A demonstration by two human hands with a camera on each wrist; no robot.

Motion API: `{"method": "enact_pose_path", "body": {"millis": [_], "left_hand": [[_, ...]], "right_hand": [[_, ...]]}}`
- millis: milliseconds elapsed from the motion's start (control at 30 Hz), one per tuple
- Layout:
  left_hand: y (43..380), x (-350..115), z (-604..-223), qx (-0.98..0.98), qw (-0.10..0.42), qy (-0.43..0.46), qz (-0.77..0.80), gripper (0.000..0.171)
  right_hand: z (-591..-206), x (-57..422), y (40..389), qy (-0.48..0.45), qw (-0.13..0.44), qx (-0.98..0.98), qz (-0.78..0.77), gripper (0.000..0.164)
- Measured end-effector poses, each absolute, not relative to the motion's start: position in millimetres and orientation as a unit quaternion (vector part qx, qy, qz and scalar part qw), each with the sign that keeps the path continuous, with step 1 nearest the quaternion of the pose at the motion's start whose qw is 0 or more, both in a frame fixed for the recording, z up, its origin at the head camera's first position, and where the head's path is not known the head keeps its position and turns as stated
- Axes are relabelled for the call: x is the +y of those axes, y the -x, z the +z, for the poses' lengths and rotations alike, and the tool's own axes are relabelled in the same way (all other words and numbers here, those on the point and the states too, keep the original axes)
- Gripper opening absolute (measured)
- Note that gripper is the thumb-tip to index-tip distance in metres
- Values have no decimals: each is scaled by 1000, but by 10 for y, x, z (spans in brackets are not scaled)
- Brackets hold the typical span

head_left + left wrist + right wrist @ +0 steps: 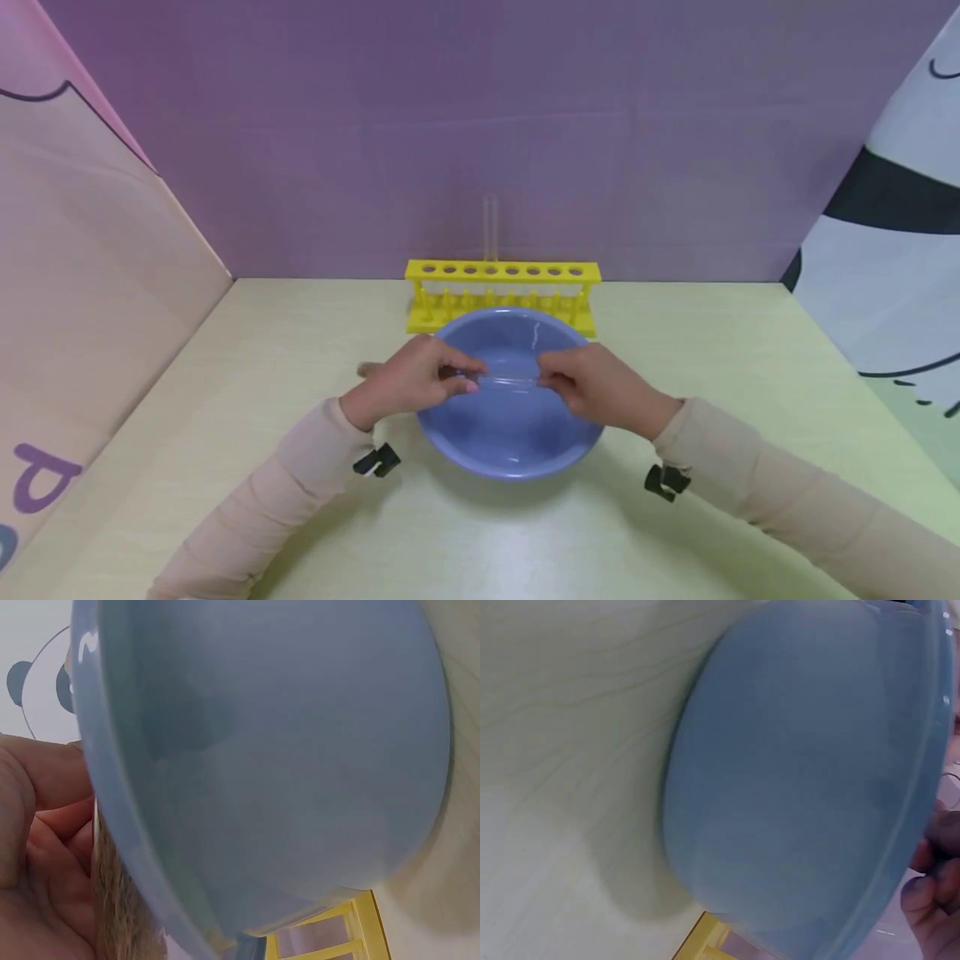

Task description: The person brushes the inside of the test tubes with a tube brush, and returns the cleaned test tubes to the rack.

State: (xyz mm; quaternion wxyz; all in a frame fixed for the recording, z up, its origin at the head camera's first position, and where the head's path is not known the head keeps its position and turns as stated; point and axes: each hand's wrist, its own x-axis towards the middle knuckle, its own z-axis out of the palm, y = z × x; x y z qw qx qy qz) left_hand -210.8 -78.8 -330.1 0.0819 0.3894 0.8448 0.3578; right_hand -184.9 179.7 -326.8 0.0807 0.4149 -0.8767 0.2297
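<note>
A clear glass test tube [510, 381] lies level between my hands, above the blue basin [517, 442]. My right hand [603, 387] grips the tube's right end with curled fingers; the right wrist view shows those fingers [934, 892] beyond the basin's rim. At the tube's left end, my left hand [412, 375] pinches a brown bristly brush [124, 907], whose far end sticks out left of the hand. Fingers hide where brush and tube meet, so I cannot tell whether the brush reaches inside.
Behind the basin stands a yellow test tube rack [502, 271], partly covered by the basin's far rim. Another clear test tube [491, 229] rises upright from the rack. The pale wooden table [315, 333] ends at a purple back wall [337, 167], with printed panels on both sides.
</note>
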Motion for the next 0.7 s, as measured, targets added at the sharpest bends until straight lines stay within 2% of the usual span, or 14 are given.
{"method": "enact_pose_path", "body": {"millis": [267,700], "left_hand": [[2104,-773,-3326,847,70,-389,357,22],[2094,-782,-3325,848,45,-403,342,23]], "right_hand": [[-3208,1820,1883,-372,4,-883,286,24],[-3151,1916,1937,-271,-154,-861,403,24]]}}
